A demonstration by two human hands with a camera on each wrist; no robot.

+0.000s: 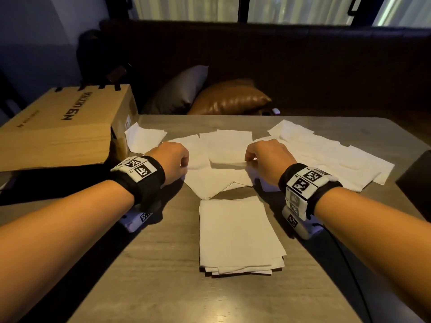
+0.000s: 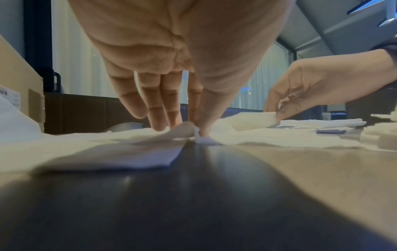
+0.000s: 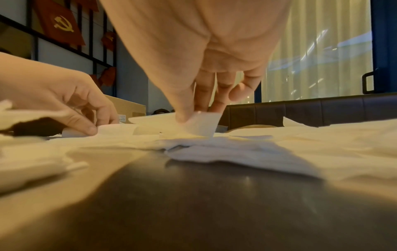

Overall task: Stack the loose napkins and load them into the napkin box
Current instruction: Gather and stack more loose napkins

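Restaurant-like booth: padded bench (image 1: 303, 66), cushions (image 1: 229, 97), table (image 1: 163, 264).

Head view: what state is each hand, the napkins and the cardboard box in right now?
left hand: pinching a napkin corner.
right hand: pinching a napkin's raised corner.
loose napkins: scattered and overlapping on the table.
stacked napkins: roughly squared pile, edges uneven.
cardboard box: lying flat at the table's left.

Table (image 1: 163, 264) — napkins (image 1: 326, 155), stack (image 1: 238, 234), carton (image 1: 58, 127)
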